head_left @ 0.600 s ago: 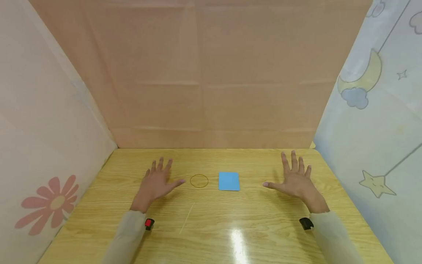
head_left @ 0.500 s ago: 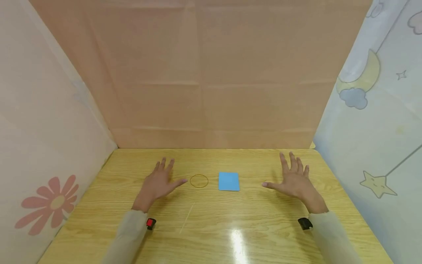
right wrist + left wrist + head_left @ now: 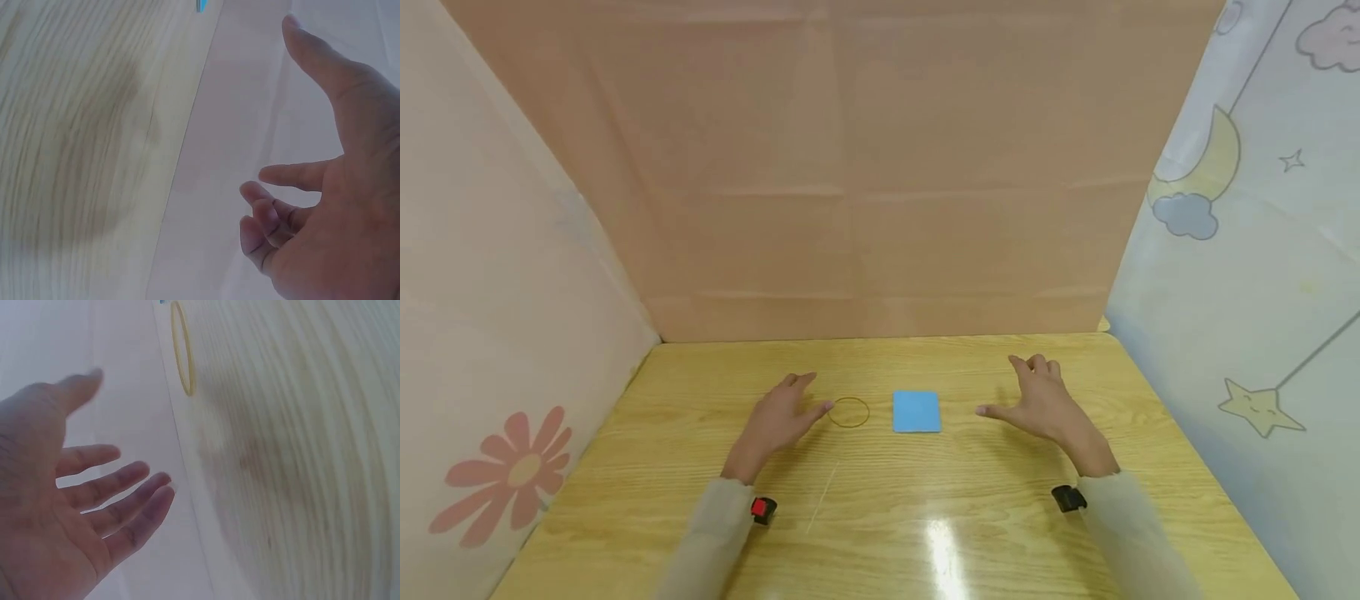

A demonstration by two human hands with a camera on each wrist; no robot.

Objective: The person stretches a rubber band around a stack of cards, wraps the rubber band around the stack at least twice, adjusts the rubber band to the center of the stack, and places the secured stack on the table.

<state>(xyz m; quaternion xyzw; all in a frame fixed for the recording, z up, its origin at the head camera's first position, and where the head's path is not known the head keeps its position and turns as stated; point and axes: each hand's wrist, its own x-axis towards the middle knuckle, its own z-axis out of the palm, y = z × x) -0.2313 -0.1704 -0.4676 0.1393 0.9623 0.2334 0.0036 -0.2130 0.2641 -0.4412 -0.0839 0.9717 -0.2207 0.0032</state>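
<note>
A thin yellow rubber band (image 3: 868,407) lies in an oval on the wooden table, and to its right is a flat blue square (image 3: 917,412). My left hand (image 3: 777,419) is above the table just left of the band, its thumb tip overlapping the band's edge in the head view. In the left wrist view that hand (image 3: 56,487) holds nothing, and the rubber band (image 3: 190,378) shows beyond the thumb. Right of the square hovers my right hand (image 3: 1041,406), thumb pointing toward it. The right wrist view shows this hand (image 3: 350,206) with some fingers bent and nothing held; a blue corner (image 3: 200,5) peeks in.
The wooden table (image 3: 880,517) meets a brown paper backdrop (image 3: 865,208) at its far edge. A white sheet with a red flower (image 3: 512,471) stands on the left, another with a moon and star (image 3: 1258,408) on the right. Black wrist devices (image 3: 763,510) sit at both cuffs.
Both hands have moved inward, the left rightward toward the rubber band and the right leftward toward the blue square. Their spread fingers have bent somewhat. The head view has shifted slightly.
</note>
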